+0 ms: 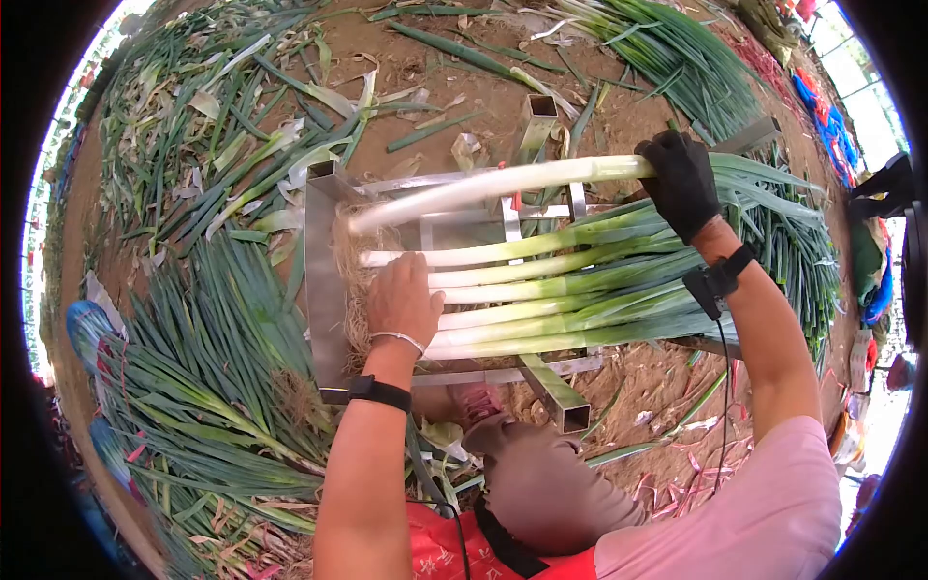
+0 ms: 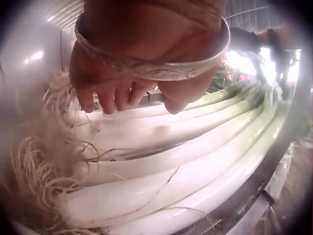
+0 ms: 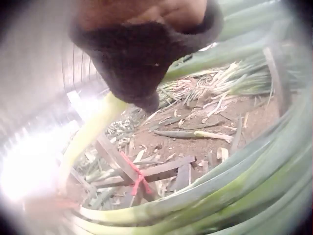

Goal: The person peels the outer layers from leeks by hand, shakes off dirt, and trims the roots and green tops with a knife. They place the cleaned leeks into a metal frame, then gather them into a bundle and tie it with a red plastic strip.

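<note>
Grip: the gloved right hand is clenched round 1 leek at its green portion; the bare left hand rests on the row of leeks near their white ends, fingers relaxed, not curled round any stalk. Nearest the wearer: 1 bent knee, beside the metal rack. The row lies across the rack, roots toward its end plate, green leaves toward the right. The held leek lies beyond the row, slanting. Left of the rack: heaped leeks. Farther: leaf scraps on soil, another bundle at upper right.
</note>
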The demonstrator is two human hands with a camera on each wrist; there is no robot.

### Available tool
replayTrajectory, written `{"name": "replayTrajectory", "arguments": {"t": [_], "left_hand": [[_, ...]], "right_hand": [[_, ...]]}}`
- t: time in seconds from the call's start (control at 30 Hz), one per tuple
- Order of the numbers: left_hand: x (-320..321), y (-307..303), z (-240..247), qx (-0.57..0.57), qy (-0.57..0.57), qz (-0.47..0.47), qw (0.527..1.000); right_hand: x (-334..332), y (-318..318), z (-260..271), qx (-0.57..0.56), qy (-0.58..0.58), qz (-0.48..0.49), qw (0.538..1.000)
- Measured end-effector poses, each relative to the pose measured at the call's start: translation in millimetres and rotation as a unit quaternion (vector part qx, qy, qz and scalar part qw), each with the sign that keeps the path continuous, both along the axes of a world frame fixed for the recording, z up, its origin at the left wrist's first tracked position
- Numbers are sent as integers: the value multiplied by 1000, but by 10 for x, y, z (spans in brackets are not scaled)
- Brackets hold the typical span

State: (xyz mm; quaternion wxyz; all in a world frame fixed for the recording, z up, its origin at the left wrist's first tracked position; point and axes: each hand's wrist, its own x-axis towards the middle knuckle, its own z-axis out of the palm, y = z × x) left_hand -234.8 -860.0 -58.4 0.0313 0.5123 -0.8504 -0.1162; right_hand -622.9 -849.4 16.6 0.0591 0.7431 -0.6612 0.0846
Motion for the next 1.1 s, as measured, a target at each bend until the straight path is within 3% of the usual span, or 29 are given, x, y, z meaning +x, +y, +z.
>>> {"name": "replayTrajectory", "arguments": {"t": [0.1,0.2,0.27,0.37,0.43,0.5,0.6,0.77,0.87,0.9,0.97,1.03,1.1], "left_hand": [[-28,-11,15,1,-8,-1,1000],[-31,-26,-26,-15,-22,-3,1000],[-4,-48,-84,-11,-10,3,1000],[-18,-111,-105,24,2,14,1000],[-48,-112,-135,58,-1,12,998],[-14,-74,-185,8,20,4,1000],[-4,-26,-259,-33,4,1,999],[17,-11,-303,-23,14,8,1000],[17,5,-295,-28,11,8,1000],[14,20,-300,-23,8,13,1000],[2,25,-276,-38,16,9,999],[-12,26,-268,-32,19,11,999],[-25,23,-262,-33,11,17,999]], "right_hand": [[48,-86,-246,-44,27,6,999],[94,-81,-526,53,-18,12,998],[134,-73,-644,181,-39,-4,983],[166,-136,-573,238,-106,13,965],[134,-183,-512,191,-86,54,976],[151,-213,-355,145,-66,96,983],[310,-213,28,-41,12,152,987],[246,-258,-331,-26,5,179,983],[264,-311,-383,6,-6,82,997],[314,-296,-299,-41,-16,82,996],[357,-276,-192,-32,-57,94,993],[304,-242,-497,34,-82,143,986],[322,-126,-802,116,-85,113,983]]}}
